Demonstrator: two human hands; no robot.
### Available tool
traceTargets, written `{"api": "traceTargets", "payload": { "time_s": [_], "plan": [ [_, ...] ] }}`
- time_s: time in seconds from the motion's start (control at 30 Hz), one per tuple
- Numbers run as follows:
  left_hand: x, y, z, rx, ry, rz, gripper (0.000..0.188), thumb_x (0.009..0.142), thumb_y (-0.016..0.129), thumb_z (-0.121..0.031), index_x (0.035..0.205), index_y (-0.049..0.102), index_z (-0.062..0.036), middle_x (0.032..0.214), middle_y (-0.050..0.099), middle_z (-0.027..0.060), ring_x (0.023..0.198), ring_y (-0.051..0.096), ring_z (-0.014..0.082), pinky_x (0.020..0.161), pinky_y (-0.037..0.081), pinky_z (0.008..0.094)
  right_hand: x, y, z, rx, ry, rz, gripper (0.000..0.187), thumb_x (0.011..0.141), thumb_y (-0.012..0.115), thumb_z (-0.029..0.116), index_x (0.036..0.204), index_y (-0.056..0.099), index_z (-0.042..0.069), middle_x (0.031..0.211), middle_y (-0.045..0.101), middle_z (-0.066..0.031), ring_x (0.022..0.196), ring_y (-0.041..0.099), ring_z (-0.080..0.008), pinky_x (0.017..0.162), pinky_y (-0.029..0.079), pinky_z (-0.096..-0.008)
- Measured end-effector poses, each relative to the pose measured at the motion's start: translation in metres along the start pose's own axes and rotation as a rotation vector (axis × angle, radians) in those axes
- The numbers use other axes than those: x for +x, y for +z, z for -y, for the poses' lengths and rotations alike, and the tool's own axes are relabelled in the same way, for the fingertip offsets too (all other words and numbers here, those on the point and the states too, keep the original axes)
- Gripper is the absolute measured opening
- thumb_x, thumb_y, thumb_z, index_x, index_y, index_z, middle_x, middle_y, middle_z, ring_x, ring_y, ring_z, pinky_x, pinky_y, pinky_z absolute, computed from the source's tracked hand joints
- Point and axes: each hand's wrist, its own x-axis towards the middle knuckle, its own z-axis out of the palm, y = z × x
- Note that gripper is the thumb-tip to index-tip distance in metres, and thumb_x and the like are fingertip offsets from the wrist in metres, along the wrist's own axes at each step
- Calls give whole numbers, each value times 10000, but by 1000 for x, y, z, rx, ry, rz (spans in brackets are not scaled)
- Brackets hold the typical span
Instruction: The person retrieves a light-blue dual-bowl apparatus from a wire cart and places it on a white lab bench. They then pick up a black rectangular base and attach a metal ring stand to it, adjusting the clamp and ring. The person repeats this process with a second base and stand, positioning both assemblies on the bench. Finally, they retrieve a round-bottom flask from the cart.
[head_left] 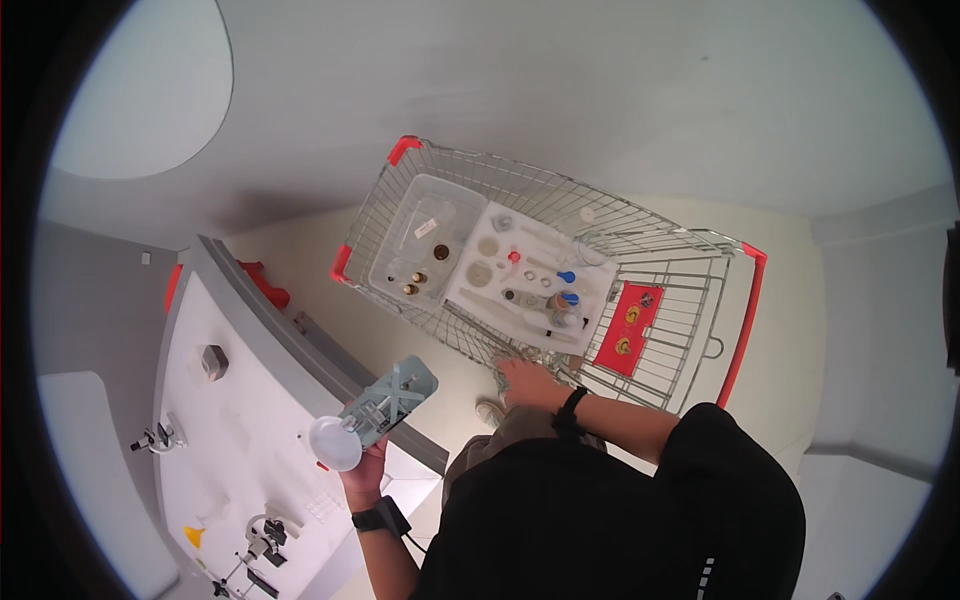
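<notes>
Beside a curved white table (225, 400), I hold a grey scissor-legged stand (405, 390) near a wire cart (755, 300).
My left hand (367, 468) is wrapped around the stand close to its white round dish (335, 444), over the table's edge as I look down; I'd do best keeping it level and its frame steady. My right hand (530, 385) is at the cart's near side, fingers reaching forward; I cannot tell whether they grip the wire.
</notes>
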Motion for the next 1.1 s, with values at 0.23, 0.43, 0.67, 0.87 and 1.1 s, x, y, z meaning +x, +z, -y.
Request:
{"api": "traceTargets", "payload": {
  "time_s": [0.23,0.43,0.67,0.87,1.1],
  "plan": [
    [-29,-9,-14,-26,13,113,542,978,513,-423,1376,483,-55,1416,514,151,1309,488,353,1085,421,535,-3,16,-7,30,36,-7,459,890,466,108,1346,525,125,1088,678,-166,975,650,-368,822,517,-473],
    [-54,-21,-11,-84,-10,1,502,1007,448,-395,1376,467,-54,1400,517,183,1278,516,373,1033,474,536,-8,44,-31,-53,-92,-154,427,858,489,91,1278,569,99,973,695,-184,888,666,-373,752,522,-492],
    [-65,-83,-5,-76,-14,46,458,1015,422,-365,1344,493,-54,1371,540,174,1225,558,373,984,514,532,-36,56,-45,-162,-112,-171,414,869,480,70,1270,576,114,906,679,-195,852,653,-383,735,510,-497],
    [-52,-103,4,-48,4,96,480,1013,437,-372,1366,481,-50,1375,542,169,1232,553,371,990,507,529,-47,69,-65,-202,-43,-76,419,879,506,158,1290,567,103,1003,674,-187,960,644,-374,818,503,-500],
    [-21,-86,14,-26,81,204,533,993,494,-389,1396,458,-42,1428,495,164,1326,467,352,1065,438,527,-24,75,-84,9,-82,-8,568,941,495,490,1309,555,61,1296,560,-220,1209,528,-380,1024,431,-468]
  ]
}}
